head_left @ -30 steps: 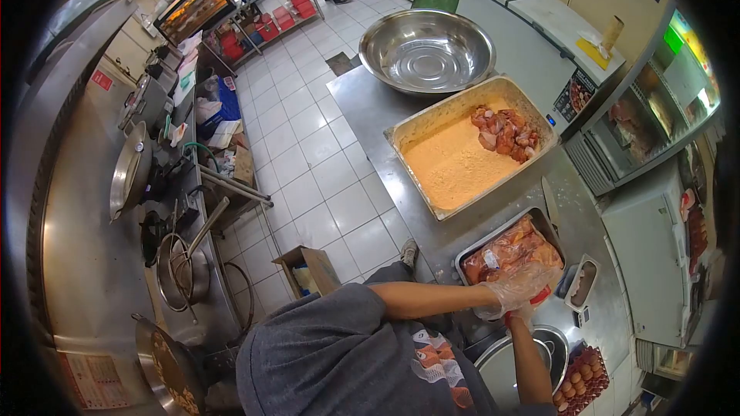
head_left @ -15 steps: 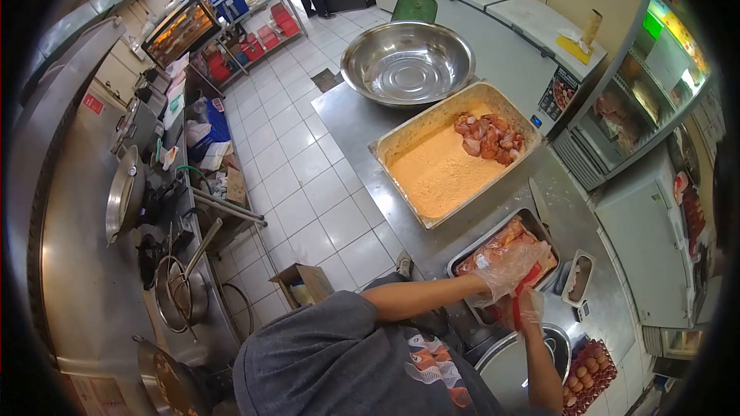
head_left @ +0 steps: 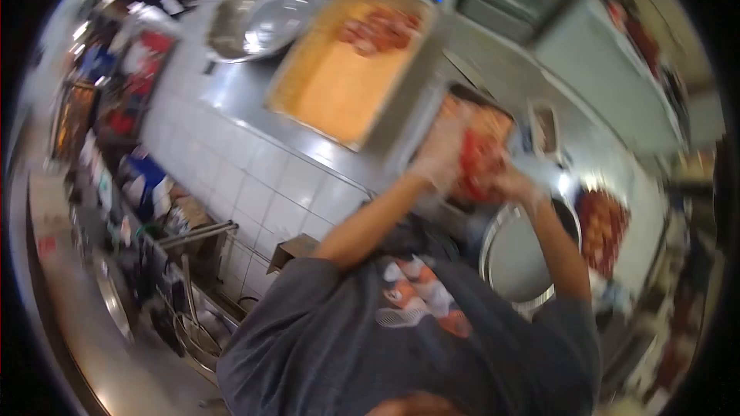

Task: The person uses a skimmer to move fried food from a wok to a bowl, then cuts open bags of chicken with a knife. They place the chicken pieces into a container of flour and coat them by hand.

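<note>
My left hand (head_left: 438, 162), in a clear plastic glove, grips a crumpled bright red thing that looks like a plastic bag (head_left: 475, 166). On its other side my right hand (head_left: 518, 186), gloved too, is closed on the same bag. Motion blur smears the fingers and whatever the bag may contain. Both hands are over the near part of a metal tray (head_left: 416, 125) with pale pink raw meat (head_left: 482, 117) in it. Beyond stands a larger rectangular pan (head_left: 281, 92) of orange breading flour (head_left: 343, 96), with raw meat pieces (head_left: 378, 29) at its far end.
A steel bowl (head_left: 270, 15) stands beyond the pan. Right of the tray lie a small oblong container (head_left: 545, 129) and a tray of eggs (head_left: 601, 231). Close to my right forearm is a round pot (head_left: 520, 258). A knife (head_left: 462, 68) rests behind the meat tray.
My view has swung, so the table and its contents appear higher and further left. Between my hands the red bag shows as a wider bunch; before, it was a narrow strip.
</note>
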### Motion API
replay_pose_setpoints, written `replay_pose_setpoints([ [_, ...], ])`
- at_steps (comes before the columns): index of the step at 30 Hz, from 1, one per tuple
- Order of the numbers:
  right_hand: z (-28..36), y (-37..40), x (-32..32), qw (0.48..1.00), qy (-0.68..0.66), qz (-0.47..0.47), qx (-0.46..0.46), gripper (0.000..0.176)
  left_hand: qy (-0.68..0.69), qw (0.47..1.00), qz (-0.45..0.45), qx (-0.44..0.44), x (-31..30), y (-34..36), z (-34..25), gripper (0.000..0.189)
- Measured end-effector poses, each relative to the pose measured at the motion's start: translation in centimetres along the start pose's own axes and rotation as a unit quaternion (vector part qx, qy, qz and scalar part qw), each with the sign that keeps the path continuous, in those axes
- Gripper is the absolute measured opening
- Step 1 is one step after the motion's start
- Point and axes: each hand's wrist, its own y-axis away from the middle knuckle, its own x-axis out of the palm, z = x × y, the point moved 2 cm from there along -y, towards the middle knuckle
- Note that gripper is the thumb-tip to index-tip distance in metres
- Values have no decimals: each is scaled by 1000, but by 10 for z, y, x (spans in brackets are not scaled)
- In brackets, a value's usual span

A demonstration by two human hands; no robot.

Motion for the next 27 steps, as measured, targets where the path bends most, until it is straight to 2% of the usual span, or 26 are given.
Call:
replay_pose_setpoints([
  [1, 18, 12, 10, 993, -20, -88, 80, 62, -63, 996, -63, 12, 2, 5, -10, 46],
  [2, 24, 23, 10, 990, -47, -115, 65, 60, -125, 984, -125, 16, 5, 11, -19, 50],
  [3, 31, 31, 6, 988, -66, -134, 40, 57, -100, 986, -134, 19, 11, 16, -22, 48],
  [6, 60, 42, 4, 975, -207, -84, 19, 56, -80, 985, -144, 44, 12, 28, -36, 45],
  [7, 79, 45, 7, 972, -225, -71, -1, 46, -38, 987, -145, 66, 17, 28, -37, 45],
  [10, 123, 32, 6, 962, -240, -79, -105, 36, -40, 982, -175, 68, -10, 15, -25, 45],
  [11, 146, 28, 13, 967, -225, -40, -108, 31, -32, 979, -186, 77, -17, 11, -22, 45],
  [12, 156, 8, 17, 968, -229, -12, -104, 32, 21, 977, -210, 25, -16, 10, -20, 43],
  [14, 179, -43, 19, 966, -235, 36, -98, 34, 0, 977, -212, 5, -16, 17, -21, 41],
  [16, 200, -99, 42, 965, -250, 24, -73, 32, -4, 977, -212, 11, -3, 36, -31, 40],
  [18, 213, -161, 64, 968, -243, -6, -62, 21, -18, 978, -208, 30, -4, 41, -30, 40],
  [20, 220, -232, 70, 956, -294, 3, 23, 24, -46, 976, -203, 62, -26, 24, -13, 43],
  [23, 226, -308, 57, 933, -346, 103, -1, 27, -97, 970, -195, 104, -37, 19, -8, 49],
  [26, 234, -309, 47, 919, -386, -71, -35, 29, -121, 972, -183, 81, -40, 24, -11, 52],
  [27, 227, -309, 33, 953, -289, -32, -84, 30, -124, 973, -188, 56, -53, 13, -5, 52],
])
